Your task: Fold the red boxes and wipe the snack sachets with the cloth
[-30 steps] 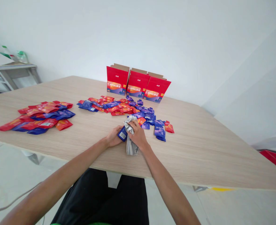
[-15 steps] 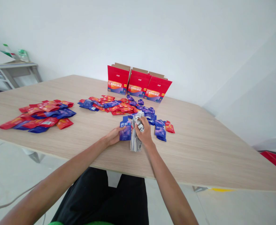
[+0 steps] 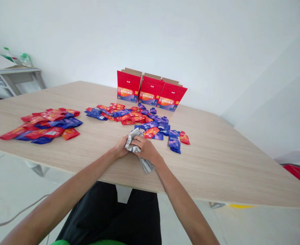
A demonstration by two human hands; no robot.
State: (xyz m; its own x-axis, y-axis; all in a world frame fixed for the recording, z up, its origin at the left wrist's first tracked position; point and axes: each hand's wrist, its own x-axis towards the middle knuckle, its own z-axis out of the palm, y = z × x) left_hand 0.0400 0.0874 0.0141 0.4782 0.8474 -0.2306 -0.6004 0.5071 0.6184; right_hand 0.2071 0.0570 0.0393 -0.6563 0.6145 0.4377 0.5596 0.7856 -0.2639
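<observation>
My right hand (image 3: 147,149) is closed on a grey-and-white striped cloth (image 3: 147,166) and presses its bunched part against what my left hand holds. My left hand (image 3: 121,147) is closed at the cloth's left side. The blue pouch it held a moment ago is covered by the cloth now. Just beyond my hands lies an orange-red pouch (image 3: 151,132) among several blue pouches (image 3: 163,126). Right of them, a blue pouch (image 3: 175,144) rests beside a red one (image 3: 184,138).
A heap of red and blue pouches (image 3: 48,125) lies at the table's left. Further back is a looser heap of pouches (image 3: 133,117). Three red cartons (image 3: 150,89) with raised flaps stand near the wall. A side desk (image 3: 14,73) holds bottles at far left.
My right hand has moved left with the cloth, bringing it over the blue pouch in my left hand. An orange-red pouch behind my hands has come into sight. My left hand has moved slightly left.
</observation>
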